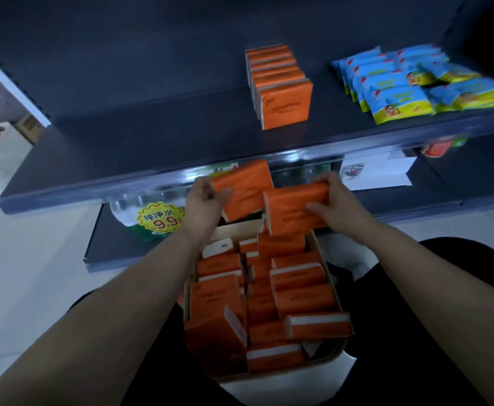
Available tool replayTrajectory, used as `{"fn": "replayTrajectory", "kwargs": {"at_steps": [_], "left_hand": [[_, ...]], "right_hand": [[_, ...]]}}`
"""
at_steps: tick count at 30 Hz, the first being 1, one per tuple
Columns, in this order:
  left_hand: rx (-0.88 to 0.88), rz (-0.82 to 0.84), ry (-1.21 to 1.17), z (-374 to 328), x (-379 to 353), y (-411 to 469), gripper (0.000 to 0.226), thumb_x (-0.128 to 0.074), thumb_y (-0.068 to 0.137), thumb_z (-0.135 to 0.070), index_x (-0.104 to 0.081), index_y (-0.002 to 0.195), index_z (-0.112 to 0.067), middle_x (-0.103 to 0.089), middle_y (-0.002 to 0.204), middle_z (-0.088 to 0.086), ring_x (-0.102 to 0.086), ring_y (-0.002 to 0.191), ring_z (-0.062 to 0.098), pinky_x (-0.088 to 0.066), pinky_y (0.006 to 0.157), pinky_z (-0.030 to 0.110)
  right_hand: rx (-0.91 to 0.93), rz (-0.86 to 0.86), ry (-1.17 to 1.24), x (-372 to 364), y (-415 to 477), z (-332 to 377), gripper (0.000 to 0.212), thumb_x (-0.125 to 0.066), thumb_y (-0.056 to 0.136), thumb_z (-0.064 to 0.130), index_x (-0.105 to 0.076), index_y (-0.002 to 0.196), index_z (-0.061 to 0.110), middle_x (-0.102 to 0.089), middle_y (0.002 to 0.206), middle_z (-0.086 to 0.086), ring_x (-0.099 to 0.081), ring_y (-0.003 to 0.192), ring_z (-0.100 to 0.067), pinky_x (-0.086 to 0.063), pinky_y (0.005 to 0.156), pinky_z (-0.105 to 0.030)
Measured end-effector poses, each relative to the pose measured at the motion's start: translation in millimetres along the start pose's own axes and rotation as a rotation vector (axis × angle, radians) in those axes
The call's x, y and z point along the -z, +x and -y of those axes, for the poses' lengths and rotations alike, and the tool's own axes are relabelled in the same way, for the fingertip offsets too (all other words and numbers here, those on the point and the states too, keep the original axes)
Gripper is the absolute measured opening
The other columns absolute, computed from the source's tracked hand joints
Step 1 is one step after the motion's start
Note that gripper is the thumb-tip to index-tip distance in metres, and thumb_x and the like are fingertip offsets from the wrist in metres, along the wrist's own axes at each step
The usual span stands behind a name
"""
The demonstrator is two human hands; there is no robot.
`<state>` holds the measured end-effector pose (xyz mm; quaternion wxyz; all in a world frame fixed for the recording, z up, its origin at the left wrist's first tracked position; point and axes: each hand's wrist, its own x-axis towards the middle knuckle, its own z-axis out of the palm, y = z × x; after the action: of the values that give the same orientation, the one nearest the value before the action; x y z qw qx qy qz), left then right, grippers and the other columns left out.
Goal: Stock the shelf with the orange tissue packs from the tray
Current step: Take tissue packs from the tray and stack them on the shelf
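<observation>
Tissue packs (304, 297) in orange wrap fill a tray (275, 376) in front of a dark shop shelf (152, 127); two more are held up.
The left hand (207, 197) curls its fingers around one raised pack (248, 186), and the right hand (330, 197) grips a second pack (292, 206) just beside it, both over the tray's far end. On the shelf above, a row of orange packs (280, 86) stands upright, with blue packets (401, 83) well to its right.
</observation>
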<state>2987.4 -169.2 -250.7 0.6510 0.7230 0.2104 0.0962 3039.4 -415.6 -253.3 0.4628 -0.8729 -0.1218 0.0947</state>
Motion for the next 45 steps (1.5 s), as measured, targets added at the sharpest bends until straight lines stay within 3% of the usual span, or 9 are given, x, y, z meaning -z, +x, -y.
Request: {"fn": "replayTrajectory", "kwargs": {"at_steps": [2,11,17,22,27,32,37,41,45], "left_hand": [[-0.092,-0.042,0.023,-23,-18,12,0.021,-0.065,0.089,-0.009,-0.049,0.098,-0.019,-0.061,0.096,0.004,-0.061,0.089,0.022,-0.054,0.071,0.035],[-0.301,-0.030,0.148,-80,-85,85,0.026,-0.066,0.071,-0.027,-0.056,0.089,-0.043,-0.055,0.119,0.018,-0.061,0.103,0.022,-0.054,0.090,0.046],[-0.263,-0.033,0.267,-86,-106,120,0.028,-0.068,0.083,-0.006,-0.058,0.099,-0.026,-0.065,0.105,0.005,-0.063,0.097,0.018,-0.054,0.090,0.040],[-0.260,-0.078,0.274,-86,-111,138,0.028,-0.072,0.078,-0.007,-0.057,0.085,-0.030,-0.067,0.095,0.001,-0.065,0.091,0.018,-0.056,0.085,0.041],[-0.183,-0.033,0.143,-81,-108,146,0.025,-0.075,0.069,-0.013,-0.058,0.084,-0.024,-0.068,0.088,0.007,-0.069,0.081,0.033,-0.057,0.070,0.054],[-0.080,0.061,0.035,-93,-103,142,0.023,-0.063,0.084,0.004,-0.060,0.103,-0.008,-0.067,0.090,0.006,-0.066,0.077,0.021,-0.060,0.072,0.039],[0.011,0.191,-0.128,-88,-90,133,0.058,-0.062,0.091,-0.027,-0.039,0.141,-0.010,-0.056,0.132,0.004,-0.055,0.119,0.017,-0.046,0.100,0.034],[-0.140,0.366,0.197,-74,-87,130,0.087,-0.077,0.075,-0.048,-0.031,0.143,-0.020,-0.053,0.136,-0.006,-0.051,0.122,0.005,-0.041,0.105,0.030],[-0.389,0.311,0.355,-70,-98,129,0.062,-0.070,0.084,-0.015,-0.034,0.135,-0.022,-0.055,0.125,0.001,-0.053,0.113,0.010,-0.044,0.101,0.031]], "right_hand": [[0.040,-0.139,-0.009,20,9,1,0.048,-0.066,0.087,0.011,-0.039,0.126,0.015,-0.050,0.106,-0.004,-0.052,0.089,-0.020,-0.045,0.073,-0.032],[0.193,-0.390,0.011,69,47,9,0.050,-0.070,0.083,0.010,-0.043,0.125,0.010,-0.052,0.105,0.004,-0.050,0.090,-0.013,-0.034,0.068,-0.022],[0.230,-0.412,0.090,74,68,7,0.050,-0.072,0.081,0.008,-0.046,0.124,0.013,-0.051,0.112,0.004,-0.052,0.099,-0.013,-0.041,0.079,-0.024],[0.233,-0.382,0.121,77,85,14,0.055,-0.071,0.082,0.009,-0.044,0.129,0.016,-0.052,0.101,0.016,-0.053,0.095,-0.008,-0.046,0.081,-0.024],[0.242,-0.366,0.080,67,109,29,0.060,-0.072,0.082,0.011,-0.041,0.134,0.014,-0.058,0.113,0.001,-0.056,0.104,-0.015,-0.046,0.088,-0.029],[0.239,-0.340,0.041,48,131,35,0.057,-0.072,0.081,0.009,-0.043,0.131,0.011,-0.058,0.121,-0.006,-0.055,0.110,-0.018,-0.043,0.091,-0.025],[0.141,-0.298,0.077,40,141,35,0.076,-0.073,0.082,0.011,-0.028,0.144,0.009,-0.048,0.133,-0.008,-0.050,0.120,-0.020,-0.041,0.101,-0.033],[0.059,-0.087,0.136,45,147,42,0.099,-0.064,0.090,0.010,0.014,0.150,0.011,-0.051,0.118,0.005,-0.047,0.112,-0.006,-0.035,0.094,-0.018],[0.020,0.046,0.228,46,158,49,0.092,-0.062,0.087,-0.001,0.000,0.152,0.021,-0.052,0.118,0.005,-0.051,0.113,-0.010,-0.041,0.097,-0.026]]}}
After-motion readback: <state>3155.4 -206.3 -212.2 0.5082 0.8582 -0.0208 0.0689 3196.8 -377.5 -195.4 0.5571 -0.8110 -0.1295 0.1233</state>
